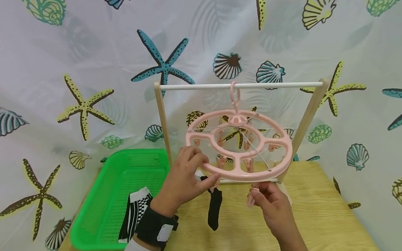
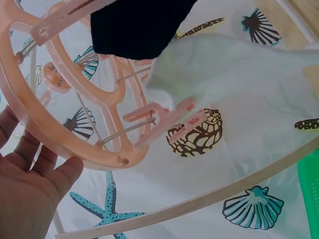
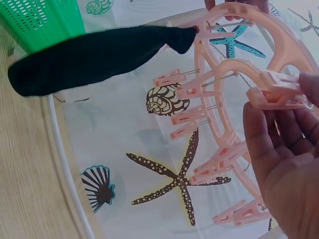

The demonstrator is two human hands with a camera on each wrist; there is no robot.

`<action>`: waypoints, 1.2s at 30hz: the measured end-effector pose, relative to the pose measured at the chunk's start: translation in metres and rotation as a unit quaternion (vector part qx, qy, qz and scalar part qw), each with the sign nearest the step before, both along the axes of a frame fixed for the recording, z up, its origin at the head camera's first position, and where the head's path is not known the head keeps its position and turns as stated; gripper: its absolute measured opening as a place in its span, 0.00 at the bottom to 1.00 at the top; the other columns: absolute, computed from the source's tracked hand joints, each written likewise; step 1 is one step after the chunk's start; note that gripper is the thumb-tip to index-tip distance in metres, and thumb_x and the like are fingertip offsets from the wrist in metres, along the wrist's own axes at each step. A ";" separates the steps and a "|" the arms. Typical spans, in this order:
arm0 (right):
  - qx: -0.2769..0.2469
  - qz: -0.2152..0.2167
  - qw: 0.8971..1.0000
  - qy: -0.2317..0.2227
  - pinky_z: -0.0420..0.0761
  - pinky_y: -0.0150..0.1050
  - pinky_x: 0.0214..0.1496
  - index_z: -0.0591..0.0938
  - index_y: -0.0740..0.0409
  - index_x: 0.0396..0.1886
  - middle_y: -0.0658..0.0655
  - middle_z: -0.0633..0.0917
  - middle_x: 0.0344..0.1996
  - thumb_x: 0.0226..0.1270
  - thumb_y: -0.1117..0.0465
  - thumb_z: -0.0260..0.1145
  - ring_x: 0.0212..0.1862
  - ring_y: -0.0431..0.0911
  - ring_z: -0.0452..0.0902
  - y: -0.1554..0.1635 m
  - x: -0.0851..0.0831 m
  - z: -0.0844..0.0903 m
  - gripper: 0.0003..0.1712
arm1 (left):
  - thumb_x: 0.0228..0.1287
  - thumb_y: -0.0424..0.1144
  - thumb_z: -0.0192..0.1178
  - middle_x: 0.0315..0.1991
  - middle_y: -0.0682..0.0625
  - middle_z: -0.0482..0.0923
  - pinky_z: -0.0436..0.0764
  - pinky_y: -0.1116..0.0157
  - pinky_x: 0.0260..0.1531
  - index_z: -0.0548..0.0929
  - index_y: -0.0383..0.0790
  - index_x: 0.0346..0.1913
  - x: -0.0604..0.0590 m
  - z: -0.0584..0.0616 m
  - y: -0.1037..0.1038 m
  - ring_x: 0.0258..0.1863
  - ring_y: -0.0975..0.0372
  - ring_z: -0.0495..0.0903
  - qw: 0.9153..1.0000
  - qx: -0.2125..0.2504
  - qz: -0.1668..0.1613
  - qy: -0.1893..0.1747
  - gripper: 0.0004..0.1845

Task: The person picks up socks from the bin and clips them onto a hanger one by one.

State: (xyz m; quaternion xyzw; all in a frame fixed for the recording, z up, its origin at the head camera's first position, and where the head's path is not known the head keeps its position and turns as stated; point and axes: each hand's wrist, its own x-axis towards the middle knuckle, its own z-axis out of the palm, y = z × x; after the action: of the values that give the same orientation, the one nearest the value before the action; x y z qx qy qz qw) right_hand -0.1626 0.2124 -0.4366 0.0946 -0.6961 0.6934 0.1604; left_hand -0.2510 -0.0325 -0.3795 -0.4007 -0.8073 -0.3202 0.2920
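Observation:
A round pink clip hanger [image 1: 240, 174] hangs by its hook from the white bar. My left hand [image 1: 186, 176] grips the hanger's near left rim, fingers behind it and thumb at the edge in the left wrist view. My right hand [image 1: 273, 203] pinches a pink clothespin [image 3: 279, 92] under the near right rim. A black sock [image 1: 215, 210] dangles from a clip beside the left hand. Another clip holds a white sock [image 2: 199, 74], mostly hidden behind my left hand in the head view. Several other clips [image 3: 219, 162] hang around the ring.
A green basket [image 1: 88, 211] stands on the wooden table [image 1: 320, 211] at the left, with black-and-white patterned socks [image 1: 136, 210] inside. The rack's wooden posts [image 1: 164, 125] and white bar [image 1: 197, 86] frame the hanger. Behind is a sea-print curtain [image 1: 104, 49].

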 end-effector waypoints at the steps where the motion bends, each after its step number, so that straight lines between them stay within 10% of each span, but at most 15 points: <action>1: 0.002 -0.005 1.000 0.008 0.82 0.35 0.37 0.74 0.77 0.42 0.63 0.79 0.34 0.73 0.72 0.58 0.33 0.43 0.81 -0.001 0.000 0.000 0.07 | 0.55 0.49 0.74 0.39 0.50 0.70 0.73 0.58 0.44 0.80 0.42 0.36 0.000 0.000 0.000 0.47 0.55 0.69 1.000 0.003 -0.001 0.000 0.17; 15: -0.011 0.014 1.000 0.024 0.83 0.37 0.33 0.74 0.78 0.40 0.56 0.81 0.27 0.74 0.72 0.57 0.28 0.44 0.81 -0.005 -0.001 -0.003 0.08 | 0.61 0.42 0.68 0.49 0.45 0.74 0.72 0.54 0.57 0.83 0.37 0.45 -0.002 -0.005 -0.002 0.55 0.52 0.71 0.999 0.038 -0.010 0.022 0.14; 24: -0.005 0.019 1.000 0.013 0.84 0.39 0.36 0.74 0.78 0.40 0.55 0.81 0.28 0.75 0.70 0.57 0.29 0.44 0.81 -0.006 -0.002 -0.003 0.09 | 0.59 0.30 0.66 0.49 0.36 0.75 0.73 0.48 0.52 0.82 0.31 0.42 -0.005 -0.013 -0.012 0.51 0.45 0.73 0.985 0.165 0.049 0.031 0.09; 29: 0.000 0.012 1.000 0.003 0.84 0.38 0.37 0.74 0.79 0.40 0.55 0.81 0.29 0.75 0.70 0.57 0.30 0.43 0.82 -0.007 -0.002 -0.002 0.10 | 0.64 0.32 0.64 0.48 0.38 0.75 0.74 0.49 0.50 0.82 0.33 0.43 -0.017 -0.026 -0.037 0.50 0.46 0.74 0.971 0.185 0.114 -0.102 0.07; 36: 0.003 0.004 1.000 -0.014 0.84 0.38 0.38 0.75 0.78 0.40 0.55 0.81 0.29 0.74 0.69 0.59 0.30 0.43 0.82 -0.011 -0.002 -0.003 0.10 | 0.73 0.41 0.55 0.59 0.36 0.71 0.71 0.45 0.55 0.80 0.31 0.52 -0.042 -0.066 -0.083 0.60 0.43 0.70 0.901 0.171 0.175 -0.357 0.16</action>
State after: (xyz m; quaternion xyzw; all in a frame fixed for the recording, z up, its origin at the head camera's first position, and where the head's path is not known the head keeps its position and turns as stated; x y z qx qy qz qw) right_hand -0.1643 0.2011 -0.4395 0.0878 -0.7000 0.6931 0.1480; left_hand -0.2927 -0.1153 -0.4459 -0.0552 -0.8475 -0.5186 0.0993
